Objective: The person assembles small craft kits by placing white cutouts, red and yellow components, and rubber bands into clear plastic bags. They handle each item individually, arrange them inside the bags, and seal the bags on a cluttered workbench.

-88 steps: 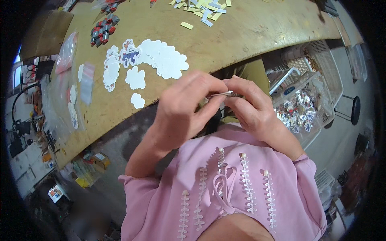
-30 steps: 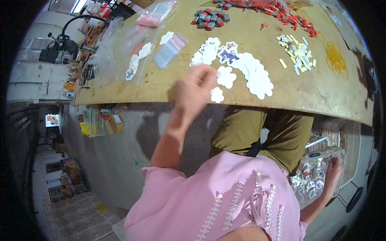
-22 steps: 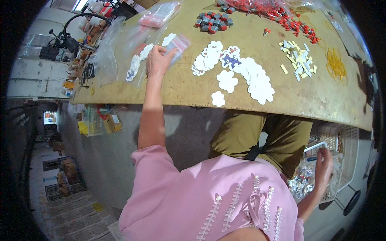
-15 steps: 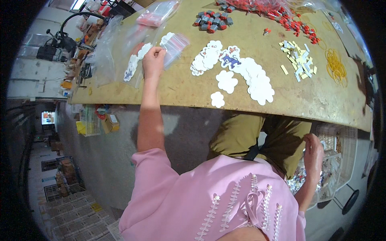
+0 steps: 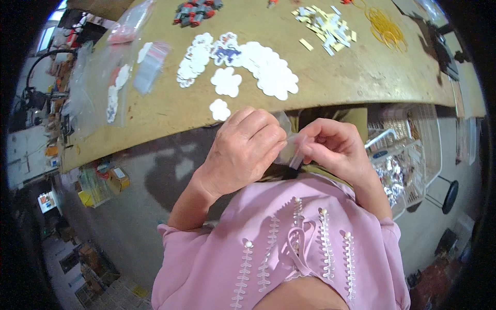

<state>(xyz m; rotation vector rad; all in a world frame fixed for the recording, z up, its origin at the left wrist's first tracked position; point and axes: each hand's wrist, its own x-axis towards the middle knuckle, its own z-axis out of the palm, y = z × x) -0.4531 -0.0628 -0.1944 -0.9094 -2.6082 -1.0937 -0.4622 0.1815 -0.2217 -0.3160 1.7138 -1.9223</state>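
Observation:
My left hand [image 5: 245, 150] and my right hand [image 5: 337, 147] are together over my lap, just off the table's front edge. Between them is a small clear plastic bag [image 5: 296, 155], pinched by the fingers of both. Whether anything lies inside the bag cannot be made out. On the table beyond are white flower-shaped cards: a fanned pile [image 5: 271, 72], another overlapping pile [image 5: 195, 59], a single large card [image 5: 226, 81] and a small one [image 5: 220, 109] near the edge. One card [image 5: 226, 53] shows a purple animal picture.
Clear zip bags [image 5: 150, 70] lie on the table's left, beside a larger plastic bag [image 5: 85, 103]. Grey-and-red pieces [image 5: 195, 12], yellow and grey strips [image 5: 326, 32] and yellow rubber bands [image 5: 386, 32] lie farther back. A white plastic basket [image 5: 429, 139] stands at my right.
My left hand has come back from the zip bags to my lap. My right hand has risen to meet it, and both now hold a clear bag. The view has shifted right.

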